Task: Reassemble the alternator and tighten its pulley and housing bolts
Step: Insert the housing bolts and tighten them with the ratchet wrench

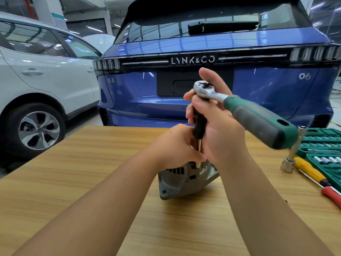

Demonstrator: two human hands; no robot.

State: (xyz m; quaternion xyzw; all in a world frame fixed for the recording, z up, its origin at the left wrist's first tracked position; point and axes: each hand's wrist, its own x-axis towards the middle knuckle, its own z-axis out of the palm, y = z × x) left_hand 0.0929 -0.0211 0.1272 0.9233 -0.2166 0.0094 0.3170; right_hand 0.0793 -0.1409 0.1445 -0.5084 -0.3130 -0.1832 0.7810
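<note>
Workshop bay, wooden bench (77, 182) in front of a blue Lynk & Co 06 (212, 100). Alternator (184, 180) upright mid-bench, housing halves apparently joined. Left hand (177, 146) curled over the alternator's top, steadying the extension's tip. Right hand (217, 124) wrapped round the black extension bar (199, 124) beneath the ratchet (245, 109), green handle jutting right of the alternator. Socket set case (324, 150), spare socket bar (293, 154) and screwdrivers (317, 180) right of the alternator. Judging by this: housing bolt tightening under way; pulley hidden, so its bolt status unknown.
</note>
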